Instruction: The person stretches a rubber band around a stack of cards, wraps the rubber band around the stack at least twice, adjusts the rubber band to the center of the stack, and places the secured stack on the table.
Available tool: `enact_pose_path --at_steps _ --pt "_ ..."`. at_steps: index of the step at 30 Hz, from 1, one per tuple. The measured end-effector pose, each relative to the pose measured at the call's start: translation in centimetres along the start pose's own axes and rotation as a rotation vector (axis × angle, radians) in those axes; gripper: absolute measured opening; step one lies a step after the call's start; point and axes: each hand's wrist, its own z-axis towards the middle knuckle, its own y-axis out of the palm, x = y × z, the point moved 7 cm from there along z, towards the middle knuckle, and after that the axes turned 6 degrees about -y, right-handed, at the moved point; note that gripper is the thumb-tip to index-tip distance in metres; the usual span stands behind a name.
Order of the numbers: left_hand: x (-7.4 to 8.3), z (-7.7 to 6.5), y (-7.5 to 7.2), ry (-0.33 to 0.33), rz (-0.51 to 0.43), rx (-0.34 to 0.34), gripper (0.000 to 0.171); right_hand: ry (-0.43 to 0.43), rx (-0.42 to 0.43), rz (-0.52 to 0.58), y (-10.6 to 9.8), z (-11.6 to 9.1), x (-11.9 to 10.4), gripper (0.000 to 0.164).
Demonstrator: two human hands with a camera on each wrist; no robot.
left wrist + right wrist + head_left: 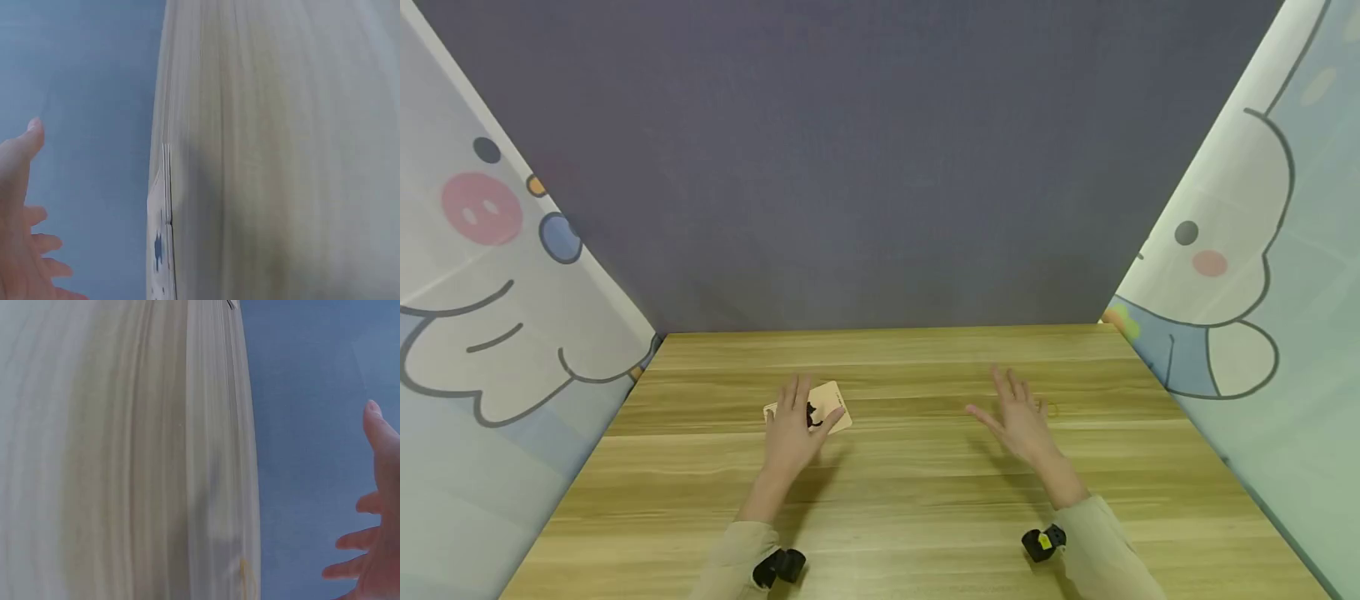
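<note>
Cream-coloured cards with a black cat-like figure (829,401) lie in a small, slightly fanned stack on the wooden table. Over them hovers my left hand (790,437), thumb spread from the fingers, partly covering the stack in the head view. From the left wrist, the card stack (160,250) appears edge-on, with the left hand (22,244) raised apart from it. My right hand (1021,425) is above the table on the right, fingers spread and nothing held. A thin yellow loop, like a rubber band (244,581), lies on the table close beyond that hand.
The wooden table (910,500) runs back to a dark grey panel (880,167). Cartoon-printed curtains (460,350) flank it on both sides. Each wrist wears a small black camera (1039,545) on a beige sleeve.
</note>
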Motion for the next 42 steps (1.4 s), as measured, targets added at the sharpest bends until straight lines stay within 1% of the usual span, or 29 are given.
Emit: enact_pose_path --at_steps 3,6,7,10,12,14,17,19,21,24,26,29,30,33,35,37,39,42 --pt "-0.7 -0.4 -0.6 -0.016 -0.094 0.051 0.080 -0.016 0.064 0.042 -0.3 -0.2 0.3 0.079" --pt "-1.5 -0.7 -1.0 -0.046 -0.192 0.073 0.076 -0.036 0.128 0.107 -0.8 -0.4 0.7 0.073" --pt "-1.8 -0.8 -1.2 -0.065 -0.228 0.077 0.075 -0.035 0.144 0.131 -0.9 -0.5 0.9 0.072" --pt "-2.7 -1.2 -1.5 -0.125 -0.326 0.101 0.071 -0.008 0.175 0.215 -1.1 -0.7 1.6 0.068" --pt "-3.3 -1.4 -1.7 -0.151 -0.386 0.134 0.068 0.014 0.195 0.276 -1.3 -0.9 2.1 0.066" --pt "-3.8 -1.7 -1.9 -0.169 -0.426 0.178 0.066 0.033 0.218 0.335 -1.4 -1.0 2.5 0.063" --pt "-4.5 -2.2 -2.2 -0.191 -0.460 0.241 0.061 0.084 0.238 0.405 -1.5 -1.3 3.4 0.060" --pt "-5.2 -2.4 -2.3 -0.228 -0.488 0.269 0.060 0.143 0.248 0.449 -1.5 -1.4 4.2 0.059" --pt "-5.9 -2.6 -2.3 -0.279 -0.523 0.282 0.058 0.203 0.251 0.487 -1.5 -1.6 5.0 0.059" --pt "-7.0 -2.9 -2.2 -0.373 -0.581 0.291 0.057 0.291 0.258 0.547 -1.7 -2.0 6.1 0.060" --pt "-7.4 -3.1 -2.3 -0.422 -0.589 0.299 0.057 0.349 0.253 0.592 -1.8 -2.3 6.7 0.061" --pt "-8.0 -3.3 -2.3 -0.486 -0.593 0.289 0.058 0.440 0.263 0.672 -1.8 -2.8 7.8 0.063" --pt "-8.2 -3.3 -2.3 -0.504 -0.597 0.278 0.059 0.477 0.275 0.708 -1.8 -2.9 8.2 0.065" --pt "-8.7 -3.3 -2.0 -0.559 -0.594 0.234 0.060 0.534 0.282 0.749 -1.8 -3.2 9.1 0.067" --pt "-9.0 -3.2 -1.8 -0.591 -0.591 0.200 0.062 0.569 0.290 0.766 -2.0 -3.4 9.5 0.069" --pt "-9.2 -3.2 -1.7 -0.610 -0.571 0.173 0.063 0.576 0.271 0.763 -2.2 -3.4 9.7 0.070" --pt "-9.3 -3.1 -1.6 -0.625 -0.545 0.147 0.065 0.614 0.288 0.774 -2.4 -3.4 10.1 0.070" --pt "-9.4 -2.9 -1.4 -0.641 -0.508 0.123 0.069 0.656 0.306 0.759 -2.4 -3.3 11.1 0.067"
